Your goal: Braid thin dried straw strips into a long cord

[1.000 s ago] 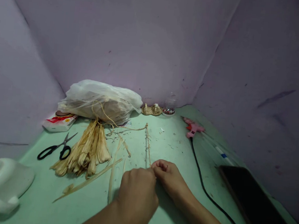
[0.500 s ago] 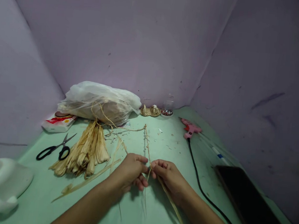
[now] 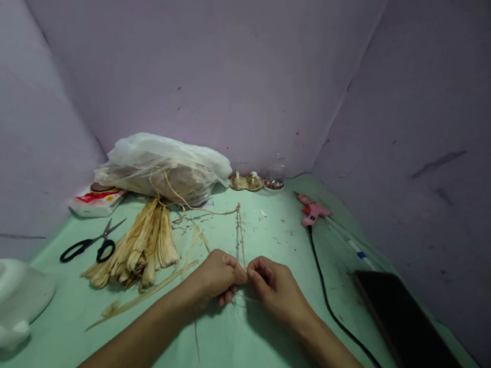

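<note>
A thin twisted cord (image 3: 241,236) of tan fibre runs from a knot on the green table down to both hands. My left hand (image 3: 222,275) is closed on the cord's near end, its thumb and forefinger pinched. Right beside it, my right hand (image 3: 268,281) pinches the cord at the same place, fingertips almost touching the left ones. A thin strand hangs below my left hand. Left of the hands lies a bundle of dried tan strips (image 3: 146,244), with a few loose strips (image 3: 148,296) nearer to me.
Black-handled scissors (image 3: 92,243) and a white jar (image 3: 0,299) are on the left. Behind are a plastic bag (image 3: 164,167), a small box (image 3: 97,201), a woven piece (image 3: 247,182) and a bead dish (image 3: 274,185). A pink glue gun (image 3: 312,209) and a dark flat object (image 3: 409,333) lie right.
My hands have come together, and the fingers of my left hand have curled in. The long pale strip that trailed under my right hand is no longer visible there.
</note>
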Tool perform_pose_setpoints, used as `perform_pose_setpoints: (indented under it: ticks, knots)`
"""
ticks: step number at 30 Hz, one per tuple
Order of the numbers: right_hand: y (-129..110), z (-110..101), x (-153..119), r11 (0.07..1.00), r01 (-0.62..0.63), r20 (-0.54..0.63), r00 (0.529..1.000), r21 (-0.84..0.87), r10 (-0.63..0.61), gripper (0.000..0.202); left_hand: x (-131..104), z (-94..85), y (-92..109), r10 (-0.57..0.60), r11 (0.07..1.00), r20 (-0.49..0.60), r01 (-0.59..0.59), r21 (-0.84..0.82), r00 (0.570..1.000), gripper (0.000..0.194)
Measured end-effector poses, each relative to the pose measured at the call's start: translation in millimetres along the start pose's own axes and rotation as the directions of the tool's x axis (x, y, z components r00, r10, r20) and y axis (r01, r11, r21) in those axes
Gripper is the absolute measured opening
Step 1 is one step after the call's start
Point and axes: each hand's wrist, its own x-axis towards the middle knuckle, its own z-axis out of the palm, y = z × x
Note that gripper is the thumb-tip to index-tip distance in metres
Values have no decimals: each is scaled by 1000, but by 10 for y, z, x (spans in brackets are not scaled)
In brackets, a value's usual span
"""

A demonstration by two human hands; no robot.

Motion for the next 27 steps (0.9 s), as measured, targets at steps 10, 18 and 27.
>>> perform_pose_setpoints:
  ticks: [10,18,27]
  knots:
    - [-63,-29,-43,982,33,27,999,-185,-29,16,50,33,-84,110,993,-83,-107,43,990,9]
    - [-110,-72,-66,956,-41,-14,999,-291,38,16,79,48,-118,211,962,-137,-181,205,968,9]
    - [-159,93,-161,939,-4,-33,999,-344,-7,16,16,100,-62,9,1000,-170,-14,-28,985,11]
